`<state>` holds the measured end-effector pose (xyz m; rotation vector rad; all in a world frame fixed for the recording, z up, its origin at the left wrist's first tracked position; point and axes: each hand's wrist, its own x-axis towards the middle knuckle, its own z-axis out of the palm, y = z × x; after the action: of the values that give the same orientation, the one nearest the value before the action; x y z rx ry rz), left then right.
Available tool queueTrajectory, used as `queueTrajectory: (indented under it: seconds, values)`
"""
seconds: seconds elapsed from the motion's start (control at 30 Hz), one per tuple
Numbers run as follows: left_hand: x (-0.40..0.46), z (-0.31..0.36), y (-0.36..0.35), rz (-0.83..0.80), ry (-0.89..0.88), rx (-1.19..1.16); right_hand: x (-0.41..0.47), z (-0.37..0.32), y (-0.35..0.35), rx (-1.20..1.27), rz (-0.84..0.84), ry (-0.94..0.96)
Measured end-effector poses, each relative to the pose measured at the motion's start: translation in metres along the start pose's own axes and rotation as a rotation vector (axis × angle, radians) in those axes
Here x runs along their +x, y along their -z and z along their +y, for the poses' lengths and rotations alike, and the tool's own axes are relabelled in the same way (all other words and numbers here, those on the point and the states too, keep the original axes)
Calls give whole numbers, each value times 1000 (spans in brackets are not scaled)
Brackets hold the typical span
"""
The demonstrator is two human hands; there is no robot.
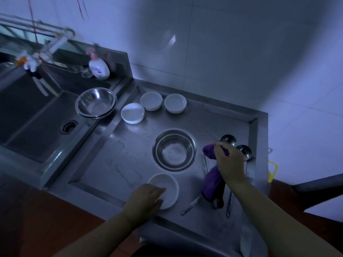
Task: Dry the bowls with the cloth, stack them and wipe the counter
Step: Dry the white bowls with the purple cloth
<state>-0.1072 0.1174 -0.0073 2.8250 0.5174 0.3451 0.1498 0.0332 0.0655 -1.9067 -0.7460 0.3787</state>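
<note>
My left hand [144, 196] grips the near rim of a white bowl [168, 186] that rests on the steel counter [115, 160] near its front edge. My right hand [229, 160] holds a purple cloth [213, 184] lifted above the counter, its lower end hanging down. A steel bowl [174, 150] sits in the middle of the counter, just beyond the white bowl. Three more white bowls [132, 113] [151, 100] [175, 103] stand at the back. Another steel bowl [95, 102] rests on the sink's edge.
Two steel ladles [244, 152] [228, 139] lie at the right under the cloth, handles toward me. A deep sink [33, 117] with a drain is at the left, a soap pump bottle [98, 67] behind it. Water drops mark the counter. A tiled wall rises behind.
</note>
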Motion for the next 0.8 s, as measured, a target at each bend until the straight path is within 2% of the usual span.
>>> queueTrajectory:
  seconds: [0.07,0.17,0.27,0.47,0.6,0.67,0.8]
  values:
    - [23,-13,12,110,147,-19,5,-5,-6,26,8,-9]
    - [67,-45,31,182,466,-183,17,-16,-16,35,34,6]
    - [106,-93,37,158,732,-335,30,-26,-31,22,77,28]
    - [162,-190,21,91,1103,-636,52,-34,-73,-39,112,-50]
    - [181,-237,5,209,1393,-958,63,-37,-100,-34,110,-75]
    - [187,-249,0,293,1491,-1097,68,-37,-112,-38,114,-97]
    - [195,-266,-7,356,1518,-1227,74,-33,-131,-36,128,-163]
